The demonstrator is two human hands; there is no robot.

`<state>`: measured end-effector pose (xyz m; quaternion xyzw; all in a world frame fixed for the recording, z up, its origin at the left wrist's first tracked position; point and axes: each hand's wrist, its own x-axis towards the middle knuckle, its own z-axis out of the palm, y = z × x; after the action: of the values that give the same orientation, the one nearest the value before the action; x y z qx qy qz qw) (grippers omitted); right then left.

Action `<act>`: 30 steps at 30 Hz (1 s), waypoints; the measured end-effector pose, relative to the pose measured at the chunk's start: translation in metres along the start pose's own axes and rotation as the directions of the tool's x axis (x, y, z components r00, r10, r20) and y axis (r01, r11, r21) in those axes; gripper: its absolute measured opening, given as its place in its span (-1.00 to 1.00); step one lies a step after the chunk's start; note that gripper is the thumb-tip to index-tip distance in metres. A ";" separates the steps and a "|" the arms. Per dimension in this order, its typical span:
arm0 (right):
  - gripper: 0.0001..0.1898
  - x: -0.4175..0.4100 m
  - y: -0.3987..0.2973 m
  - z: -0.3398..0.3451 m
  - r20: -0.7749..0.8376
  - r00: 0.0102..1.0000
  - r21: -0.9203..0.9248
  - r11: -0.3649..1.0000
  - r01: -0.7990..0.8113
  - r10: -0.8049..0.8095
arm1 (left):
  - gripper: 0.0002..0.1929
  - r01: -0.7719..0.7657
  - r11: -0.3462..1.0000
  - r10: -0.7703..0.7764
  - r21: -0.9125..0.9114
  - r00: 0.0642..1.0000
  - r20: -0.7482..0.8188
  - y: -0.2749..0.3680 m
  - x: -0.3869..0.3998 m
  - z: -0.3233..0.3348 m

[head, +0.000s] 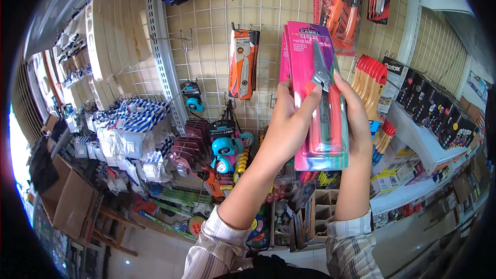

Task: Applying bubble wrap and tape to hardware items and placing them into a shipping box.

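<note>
Both my hands hold a stack of pink blister packs of red-handled scissors (314, 97) upright before the wire grid wall. My left hand (294, 116) grips the left side, its thumb lying over the front of the pack. My right hand (354, 112) supports the right edge, its fingers partly hidden behind the pack. To the left, orange packs of a cutter blade knife (241, 64) hang on a hook. Packs of a hand riveter (339, 11) hang above and to the right, behind the scissors packs. Whether the scissors packs touch a hook is hidden.
Wooden-handled brushes with red tips (368, 81) hang at right, beside a shelf with black boxes (438, 104). Turquoise tape measures (223, 146) and bagged electrical parts (131, 143) hang at left. A cardboard box (68, 197) stands at lower left. Divided cartons (321, 209) sit below my hands.
</note>
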<state>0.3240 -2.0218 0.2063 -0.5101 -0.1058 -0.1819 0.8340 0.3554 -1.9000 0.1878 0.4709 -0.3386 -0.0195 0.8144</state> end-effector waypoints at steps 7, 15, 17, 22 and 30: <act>-0.67 -0.003 -0.010 0.010 0.091 0.996 0.109 0.994 0.014 -0.024 | -0.54 0.063 0.997 -0.062 0.036 0.998 -0.012 0.015 0.004 0.009; -0.49 0.017 -0.038 0.002 0.161 0.968 -0.114 0.970 0.214 -0.195 | -0.53 0.148 0.985 -0.143 -0.087 0.987 0.068 0.015 -0.007 0.019; -0.51 0.022 -0.037 0.011 0.105 0.980 -0.160 0.970 0.185 -0.170 | -0.53 -0.098 0.995 0.098 -0.002 0.994 0.043 0.006 -0.015 0.013; -0.54 -0.021 0.026 0.039 0.233 0.966 -0.306 0.934 0.183 -0.113 | -0.61 -0.144 0.989 0.141 -0.029 0.986 -0.090 0.024 -0.058 -0.041; -0.44 -0.082 0.157 0.132 0.632 0.725 -0.204 0.962 -0.184 0.273 | -0.61 -0.083 0.939 0.258 0.334 0.811 -0.525 0.093 -0.156 -0.162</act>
<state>0.3155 -1.8231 0.1095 -0.6022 -0.3151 0.1060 0.7258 0.3009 -1.6714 0.1244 0.5393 -0.1247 0.2444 0.7962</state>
